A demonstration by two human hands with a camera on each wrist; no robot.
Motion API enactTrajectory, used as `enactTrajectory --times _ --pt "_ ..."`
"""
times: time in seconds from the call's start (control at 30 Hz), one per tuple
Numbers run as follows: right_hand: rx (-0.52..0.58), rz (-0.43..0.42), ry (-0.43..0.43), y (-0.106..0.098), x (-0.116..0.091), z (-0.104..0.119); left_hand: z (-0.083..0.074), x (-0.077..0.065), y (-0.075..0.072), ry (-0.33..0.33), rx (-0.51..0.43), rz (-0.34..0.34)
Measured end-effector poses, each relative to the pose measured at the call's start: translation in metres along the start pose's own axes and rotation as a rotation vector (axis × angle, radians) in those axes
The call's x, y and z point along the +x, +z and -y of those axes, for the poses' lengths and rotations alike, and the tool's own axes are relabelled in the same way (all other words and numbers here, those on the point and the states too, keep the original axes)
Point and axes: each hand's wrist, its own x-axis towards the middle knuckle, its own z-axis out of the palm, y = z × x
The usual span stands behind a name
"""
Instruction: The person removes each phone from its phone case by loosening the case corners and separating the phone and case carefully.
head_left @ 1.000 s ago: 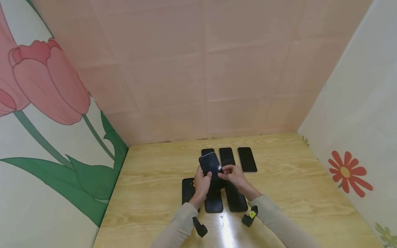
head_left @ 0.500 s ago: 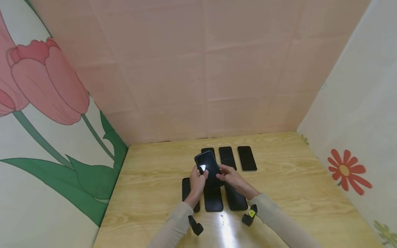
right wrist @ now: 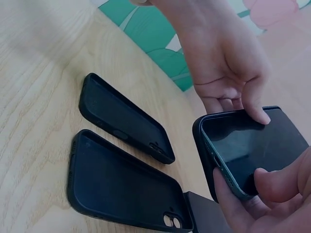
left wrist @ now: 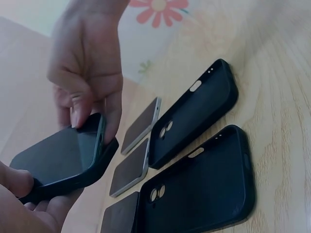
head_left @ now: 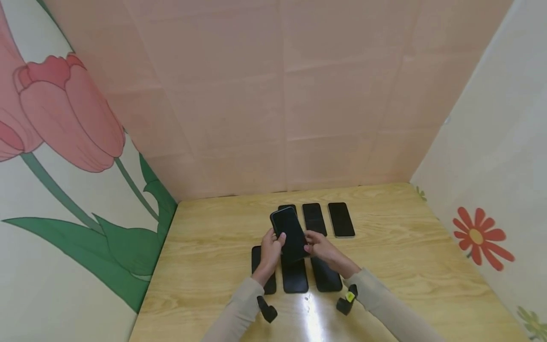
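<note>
Both hands hold a dark phone (head_left: 289, 232), screen up, above the table. A black phone case (right wrist: 199, 138) lies around its underside; in the right wrist view the phone's greenish bottom edge (right wrist: 222, 167) stands raised out of the case at one corner. My left hand (head_left: 269, 251) grips the left side, thumb on the screen. At the lower right, my right hand (head_left: 325, 249) pinches the phone and case, its thumb (right wrist: 274, 184) near the bottom edge. Beneath are three black cases, left (head_left: 269, 286), middle (head_left: 295, 278) and right (head_left: 326, 278), hollow sides up.
Behind the cases, a row of three phones lies on the wood-grain table (head_left: 384, 237): left (head_left: 287, 207), middle (head_left: 314, 218) and right (head_left: 340, 219). The left one is partly hidden by the held phone. A pinkish wall (head_left: 282, 118) rises at the table's back edge.
The held phone's upper end has shifted slightly left along with my left hand, and the glare has left its screen. My right fingers remain at its lower right.
</note>
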Motion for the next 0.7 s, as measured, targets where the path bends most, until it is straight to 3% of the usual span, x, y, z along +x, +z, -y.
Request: enactTrajectory --times 0.43,0.7 --pt "0.076 -0.013 0.074 -0.008 0.000 -0.005 0.004 -0.001 -0.002 -0.022 -0.027 0.084" --pt "0.064 -0.034 0.097 -0.016 -0.006 -0.010 0.008 -0.002 -0.006 -0.009 0.036 0.048"
